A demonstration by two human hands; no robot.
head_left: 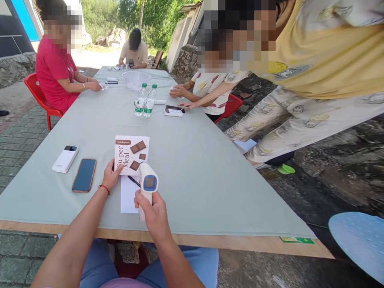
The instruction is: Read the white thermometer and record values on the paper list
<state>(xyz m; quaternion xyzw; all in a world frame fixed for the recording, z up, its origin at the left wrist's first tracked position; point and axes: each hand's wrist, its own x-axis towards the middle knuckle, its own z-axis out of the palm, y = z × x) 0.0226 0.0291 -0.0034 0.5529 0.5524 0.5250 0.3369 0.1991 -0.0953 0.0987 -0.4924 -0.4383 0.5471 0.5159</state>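
From the head camera, the right hand has its grip closed around a white thermometer gun with a blue screen, held up just over the tabletop. The left hand lies loosely open, fingers resting on a snack box that lies flat; what is inside cannot be seen. A pen lies on white paper. Nearby are a phone and a power bank. Farther off stand two water bottles with green caps and a clear bowl

- Long table under a pale green cloth, outdoors in bright sun.
- Red chairs on brick paving (stone walls and trees behind).
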